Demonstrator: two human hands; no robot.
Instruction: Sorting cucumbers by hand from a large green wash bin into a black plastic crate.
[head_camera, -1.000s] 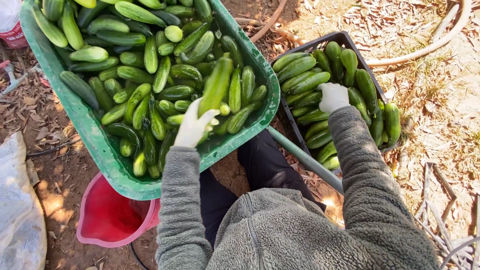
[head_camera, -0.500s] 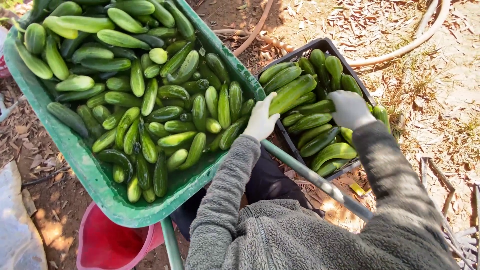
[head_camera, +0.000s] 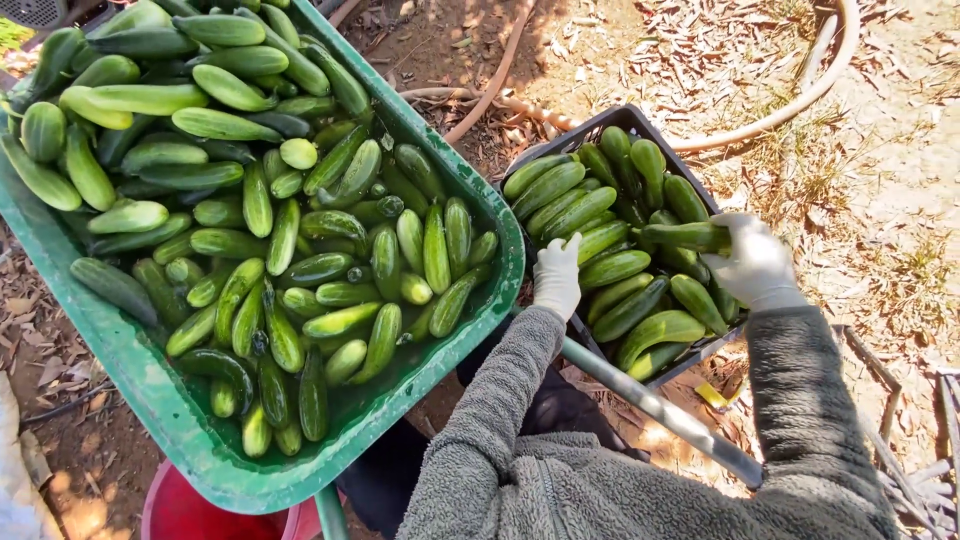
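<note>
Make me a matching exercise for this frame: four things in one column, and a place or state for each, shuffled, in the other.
1. left hand
2. right hand
3. wheelbarrow tub
4. red bucket

a. green, piled with cucumbers
b. grips a dark cucumber over the crate
c. partly hidden under the tub's near rim
d. gloved, at the crate's near left edge, holding nothing that shows

Pairs: 1-d, 2-b, 3-a, 4-c

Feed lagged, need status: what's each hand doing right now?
Left hand: empty, fingers loose, at the black crate edge.
Right hand: gripping a dark cucumber over the crate.
</note>
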